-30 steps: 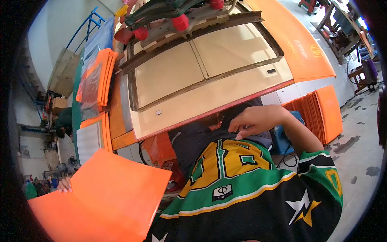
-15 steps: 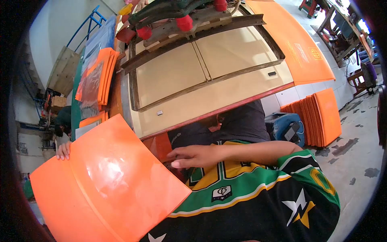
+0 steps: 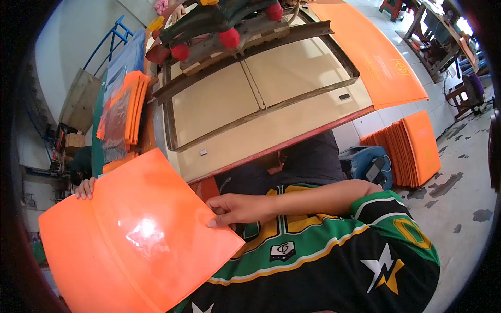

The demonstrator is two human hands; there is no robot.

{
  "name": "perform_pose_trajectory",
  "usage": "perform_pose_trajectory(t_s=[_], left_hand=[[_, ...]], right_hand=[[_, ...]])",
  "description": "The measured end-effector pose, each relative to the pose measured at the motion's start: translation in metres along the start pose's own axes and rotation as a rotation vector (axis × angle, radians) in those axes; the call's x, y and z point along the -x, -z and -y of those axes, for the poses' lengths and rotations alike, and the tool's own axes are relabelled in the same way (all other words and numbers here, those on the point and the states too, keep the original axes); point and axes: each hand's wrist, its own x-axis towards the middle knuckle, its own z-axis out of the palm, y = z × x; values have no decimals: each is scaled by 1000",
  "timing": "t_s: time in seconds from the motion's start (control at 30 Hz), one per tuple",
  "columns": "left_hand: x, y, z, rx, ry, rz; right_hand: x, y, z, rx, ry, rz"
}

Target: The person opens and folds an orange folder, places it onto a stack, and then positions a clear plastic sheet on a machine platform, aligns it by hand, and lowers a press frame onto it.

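A large glossy orange sheet with a crease down it fills the lower left, tilted in front of my body. My left hand grips its upper left edge, with only the fingers showing over it. At the sheet's right edge, my right hand pinches it between thumb and fingers. Beyond lies a cream board with a dark metal frame on it. Several folded orange pieces are stacked on the left, partly under clear plastic.
A machine with red knobs stands over the board. Another orange sheet drapes at the right. Below it are a stack of orange folders and a blue container. Part of another person shows at far left.
My right hand has moved left and down from near my lap and now holds the orange sheet's right edge. The sheet rose and turned, its crease now showing, with my left hand still on it.
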Motion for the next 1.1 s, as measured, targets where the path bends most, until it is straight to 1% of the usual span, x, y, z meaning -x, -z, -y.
perform_pose_trajectory(t_s=[0.07,0.1,0.17,0.23,0.3,0.33,0.37,0.43,0.47,0.53,0.57,0.63,0.67,0.7,0.73,0.77,0.8,0.87,0.9,0.97,1.03,1.1], left_hand=[[-7,2,5,54,-17,41],[-13,0,6,75,-22,73],[-34,1,12,133,-36,143],[-58,-1,20,215,-43,237],[-82,-3,29,315,-46,354],[-93,-6,33,378,-40,423],[-105,-9,39,444,-33,504],[-130,-17,53,596,2,684],[-142,-23,63,668,26,783],[-160,-41,78,809,83,982],[-174,-43,91,866,109,1078],[-188,-58,107,954,155,1257],[-189,-65,113,977,164,1321],[-188,-74,120,1002,158,1350],[-179,-86,121,989,156,1343],[-163,-107,122,977,127,1290],[-154,-121,122,971,109,1250],[-141,-149,128,971,99,1222],[-137,-156,134,985,113,1229],[-127,-169,144,1018,139,1236],[-119,-182,155,1056,171,1231],[-109,-192,165,1108,224,1216]], right_hand=[[-2,-1,14,40,119,-40],[-3,0,19,42,121,-40],[-7,1,26,135,224,-98],[-6,4,35,89,207,-120],[-7,13,39,265,219,-147],[-2,11,47,188,155,-162],[1,7,54,189,153,-156],[5,2,62,211,248,-198],[7,3,62,214,243,-190],[10,7,61,343,333,-228],[15,5,66,348,325,-203],[27,-5,82,364,324,-282],[31,-6,84,360,366,-284],[35,-5,83,371,349,-255],[41,-5,85,378,327,-287],[46,-4,89,382,305,-324],[51,-5,93,385,293,-308],[62,-5,101,388,287,-409],[66,-4,102,393,281,-394],[74,1,104,457,271,-524],[82,4,105,430,254,-527],[88,5,103,440,308,-604]])
